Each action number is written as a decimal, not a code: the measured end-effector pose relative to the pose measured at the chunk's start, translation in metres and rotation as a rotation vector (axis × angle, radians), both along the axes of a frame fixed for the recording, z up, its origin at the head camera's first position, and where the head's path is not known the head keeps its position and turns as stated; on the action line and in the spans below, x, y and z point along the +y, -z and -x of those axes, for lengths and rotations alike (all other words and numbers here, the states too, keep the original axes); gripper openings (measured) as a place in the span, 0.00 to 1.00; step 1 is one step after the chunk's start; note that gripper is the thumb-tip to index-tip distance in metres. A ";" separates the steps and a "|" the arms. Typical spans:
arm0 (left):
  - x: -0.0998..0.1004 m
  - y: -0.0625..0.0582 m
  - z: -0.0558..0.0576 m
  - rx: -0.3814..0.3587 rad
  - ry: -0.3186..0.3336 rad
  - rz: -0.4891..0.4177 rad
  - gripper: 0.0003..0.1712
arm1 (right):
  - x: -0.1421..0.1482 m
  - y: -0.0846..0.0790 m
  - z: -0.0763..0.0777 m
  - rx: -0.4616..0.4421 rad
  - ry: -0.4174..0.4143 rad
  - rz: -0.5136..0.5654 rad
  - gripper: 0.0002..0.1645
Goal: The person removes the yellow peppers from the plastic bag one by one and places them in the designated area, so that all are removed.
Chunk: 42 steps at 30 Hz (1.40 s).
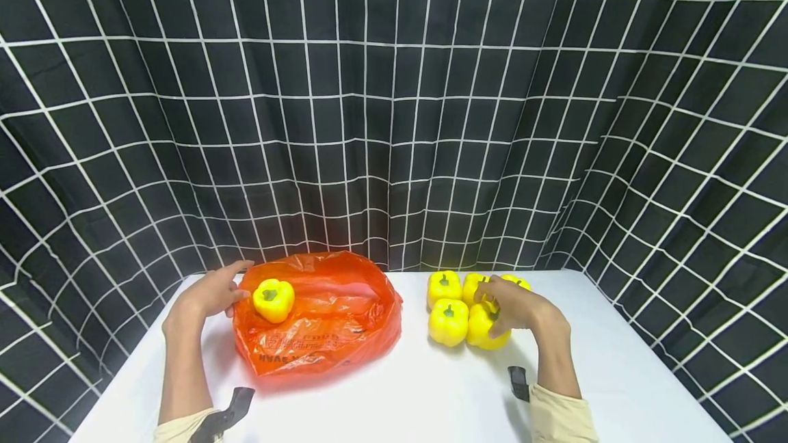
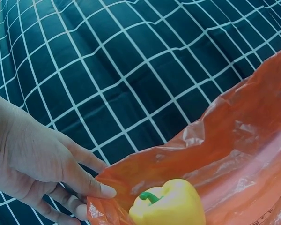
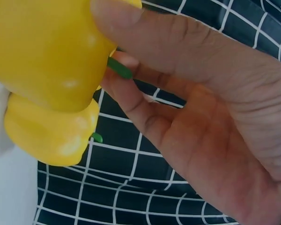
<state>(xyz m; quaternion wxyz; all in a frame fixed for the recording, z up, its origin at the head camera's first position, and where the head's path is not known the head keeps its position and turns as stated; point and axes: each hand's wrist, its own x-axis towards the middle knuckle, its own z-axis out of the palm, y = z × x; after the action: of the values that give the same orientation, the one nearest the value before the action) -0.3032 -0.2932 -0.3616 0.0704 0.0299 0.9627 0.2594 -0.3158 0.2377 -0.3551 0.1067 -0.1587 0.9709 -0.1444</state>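
Note:
An orange-red plastic bag (image 1: 320,359) lies spread with its mouth gaping on the left of the table. One yellow bell pepper (image 1: 274,302) sits in the bag by its left rim. There my left hand (image 1: 208,292) pinches the bag's edge, thumb on the inner side and fingers behind in the left wrist view. Over on the right, my right hand (image 1: 520,303) grips the front-right yellow bell pepper (image 1: 483,335) of a group. In the right wrist view the thumb lies across that pepper (image 3: 42,51), and the fingertips are at its green stem (image 3: 119,68).
Several more yellow bell peppers stand close around the gripped one, including a front-left pepper (image 1: 448,323) and a back-left pepper (image 1: 444,284). A white table (image 1: 425,395) carries everything. Behind and at both sides hangs a dark curtain (image 1: 382,122) with a white grid.

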 end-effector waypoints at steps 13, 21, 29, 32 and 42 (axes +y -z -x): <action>-0.002 0.001 0.000 -0.003 0.002 -0.006 0.39 | -0.008 0.000 0.001 0.026 0.013 -0.012 0.39; -0.002 0.001 0.001 0.001 0.001 -0.011 0.40 | -0.006 -0.002 0.001 0.025 0.001 0.009 0.45; -0.003 0.002 0.000 -0.018 -0.030 -0.019 0.41 | -0.004 -0.005 -0.001 0.019 -0.021 0.032 0.47; -0.003 0.002 -0.001 -0.026 -0.053 -0.022 0.41 | -0.005 -0.008 -0.002 0.022 -0.041 0.043 0.46; 0.002 0.000 0.001 0.000 -0.045 -0.041 0.40 | -0.034 -0.028 -0.010 0.156 -0.166 0.126 0.29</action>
<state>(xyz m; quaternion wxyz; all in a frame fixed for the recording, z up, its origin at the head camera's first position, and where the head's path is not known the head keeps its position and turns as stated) -0.3044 -0.2916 -0.3619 0.0641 0.0097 0.9576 0.2807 -0.3060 0.2033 -0.3268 0.0323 -0.2557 0.9487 -0.1831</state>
